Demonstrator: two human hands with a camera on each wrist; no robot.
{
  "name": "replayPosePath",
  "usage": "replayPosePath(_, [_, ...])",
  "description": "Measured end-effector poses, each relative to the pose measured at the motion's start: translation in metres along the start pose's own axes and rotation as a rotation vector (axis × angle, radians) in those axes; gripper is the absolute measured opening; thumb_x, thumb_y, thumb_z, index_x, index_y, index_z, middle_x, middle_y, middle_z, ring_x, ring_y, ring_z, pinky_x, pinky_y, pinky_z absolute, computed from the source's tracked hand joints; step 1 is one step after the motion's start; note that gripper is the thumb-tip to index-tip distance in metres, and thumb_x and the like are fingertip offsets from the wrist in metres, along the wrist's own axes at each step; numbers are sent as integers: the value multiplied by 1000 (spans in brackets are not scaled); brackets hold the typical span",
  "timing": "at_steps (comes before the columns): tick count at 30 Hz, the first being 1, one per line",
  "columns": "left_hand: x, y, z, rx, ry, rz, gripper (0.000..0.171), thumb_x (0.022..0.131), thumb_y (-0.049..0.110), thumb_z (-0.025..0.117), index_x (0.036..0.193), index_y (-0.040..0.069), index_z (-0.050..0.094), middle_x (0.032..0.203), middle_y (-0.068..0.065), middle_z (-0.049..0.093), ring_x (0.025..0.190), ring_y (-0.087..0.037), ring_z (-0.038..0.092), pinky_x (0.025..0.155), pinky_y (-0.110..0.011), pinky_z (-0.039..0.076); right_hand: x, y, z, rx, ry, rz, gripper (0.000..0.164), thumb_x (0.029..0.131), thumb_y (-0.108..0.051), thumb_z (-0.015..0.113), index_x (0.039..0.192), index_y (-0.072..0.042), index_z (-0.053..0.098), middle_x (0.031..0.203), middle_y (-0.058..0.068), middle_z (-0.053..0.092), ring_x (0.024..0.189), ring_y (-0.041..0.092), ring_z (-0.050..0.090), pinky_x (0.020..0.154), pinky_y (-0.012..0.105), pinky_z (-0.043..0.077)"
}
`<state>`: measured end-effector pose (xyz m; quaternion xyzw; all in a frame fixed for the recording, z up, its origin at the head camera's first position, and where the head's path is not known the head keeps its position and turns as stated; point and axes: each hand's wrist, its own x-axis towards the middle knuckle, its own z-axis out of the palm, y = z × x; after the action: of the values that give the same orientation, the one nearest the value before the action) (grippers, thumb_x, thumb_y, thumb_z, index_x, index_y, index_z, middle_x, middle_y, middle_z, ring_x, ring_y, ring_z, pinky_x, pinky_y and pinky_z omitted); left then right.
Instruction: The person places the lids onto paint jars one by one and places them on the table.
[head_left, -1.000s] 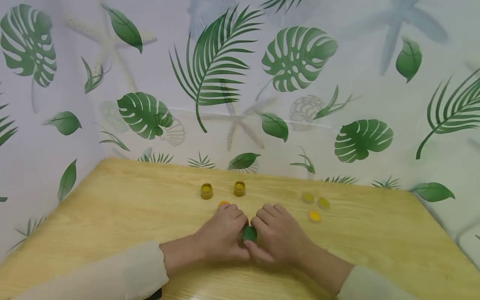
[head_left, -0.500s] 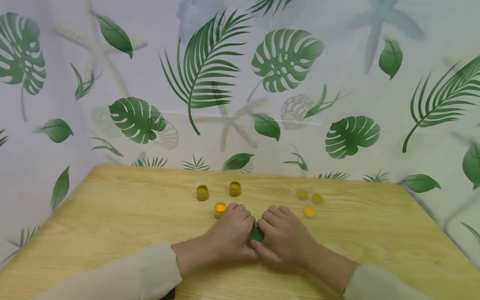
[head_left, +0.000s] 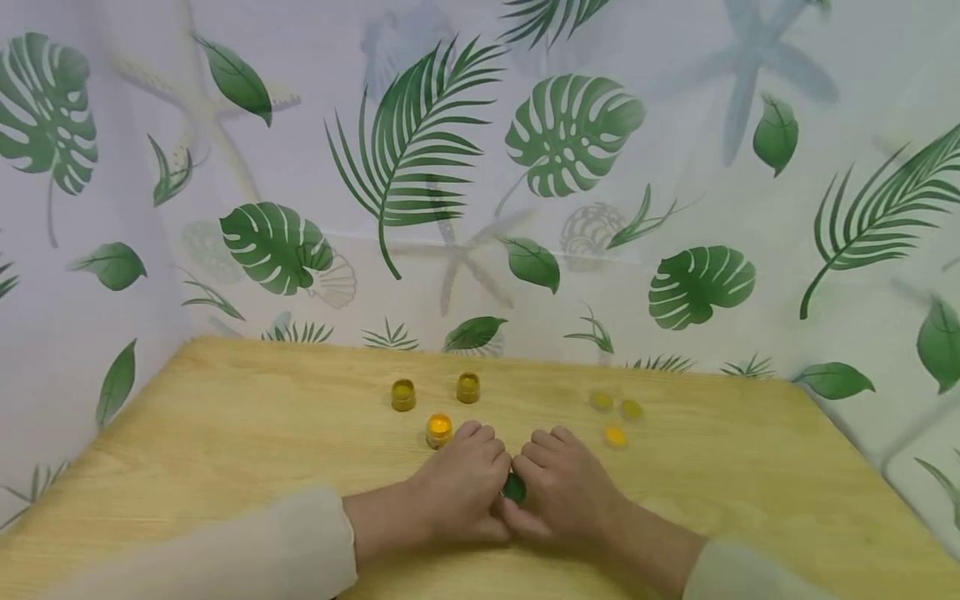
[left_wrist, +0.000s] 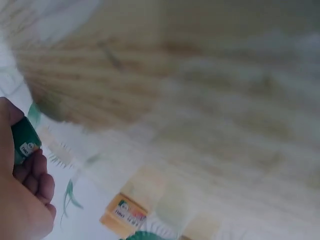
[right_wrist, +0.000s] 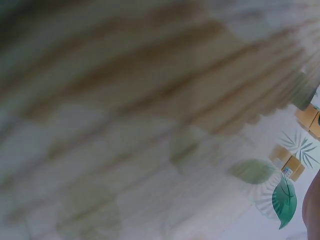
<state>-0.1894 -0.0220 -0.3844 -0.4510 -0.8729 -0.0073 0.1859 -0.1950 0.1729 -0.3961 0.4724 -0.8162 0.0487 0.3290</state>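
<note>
Between my two hands, low over the table's middle, is a small green jar (head_left: 513,489) with a printed label that shows in the left wrist view. My left hand (head_left: 467,485) grips the jar from its left, fingers curled round it. From the other side my right hand (head_left: 567,482) holds the same jar with bent fingers, its thumb near the left thumb. The hands cover most of the jar, so how its lid sits cannot be seen. Just beyond the left knuckles stands an open orange jar (head_left: 438,431).
Two olive-yellow open jars (head_left: 402,395) stand farther back on the wooden table (head_left: 247,433). To the right lie three loose round lids, two olive ones (head_left: 601,402) and a yellow-orange lid (head_left: 616,436). A leaf-patterned cloth (head_left: 420,275) rises behind the table.
Both hands, still round the green jar, have shifted slightly right and nearer relative to the table. The orange jar, mostly hidden behind the left hand before, now shows. The head view has also moved a little.
</note>
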Motion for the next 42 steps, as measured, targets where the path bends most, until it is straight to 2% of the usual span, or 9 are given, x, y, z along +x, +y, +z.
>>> replayPosePath(3, [1,1,0,-24,10,-25,39,75,54,70,74,18,56,71,9,49,70,-10,37,82,-28,36,0,0,-1,-1,-7,36,46,95,-49,47,61,-19,45,57,-9,39,57,9,37,62,26,30])
replayPosePath(7, [2,1,-1,-112,-26,-69,39,73,53,73,74,19,53,70,12,45,70,-8,36,83,-28,37,-1,2,-1,-11,-16,43,49,96,-53,44,59,-20,41,55,-10,37,54,8,35,61,25,28])
replayPosePath(14, [-2,1,-3,-259,4,-145,35,71,48,76,73,20,55,68,14,47,69,-6,40,80,-27,38,-1,5,0,45,14,9,47,97,-54,39,81,-15,60,74,-6,53,68,12,46,65,27,37])
replayPosePath(18, [-3,0,-4,-339,2,-171,30,72,42,77,74,20,57,68,13,48,69,-5,41,78,-26,36,-1,5,1,82,21,-15,43,96,-48,39,83,-14,61,77,-5,53,69,12,44,65,27,36])
replayPosePath(23, [-2,5,-6,-617,-48,-300,22,70,28,76,68,19,57,62,13,49,60,-1,45,64,-18,41,-2,7,2,130,78,-50,36,98,-38,41,78,-15,61,74,-6,51,66,10,41,63,25,33])
replayPosePath(26, [-3,7,-8,-691,-72,-342,20,72,27,75,67,19,57,60,13,50,60,-1,45,65,-18,41,0,8,1,154,109,-83,33,99,-34,43,77,-15,61,73,-6,50,66,10,40,64,24,34])
replayPosePath(28, [-4,6,-9,-610,-71,-318,22,72,30,74,68,20,55,62,13,48,64,-2,43,74,-22,39,1,7,1,146,97,-97,33,99,-34,44,79,-14,61,75,-6,50,68,10,40,64,25,34])
replayPosePath(34, [-6,-3,-6,-219,-3,-134,29,71,41,76,77,20,58,71,13,47,71,-6,39,85,-28,39,4,4,-2,38,2,-103,43,101,-47,38,79,-15,57,73,-5,47,67,13,40,64,27,33])
replayPosePath(42, [-6,-8,-2,-107,18,31,35,75,47,73,86,17,60,81,9,54,79,-8,45,88,-28,41,2,2,-1,-13,8,-112,48,101,-51,35,76,-15,56,68,-5,44,63,13,40,62,26,32])
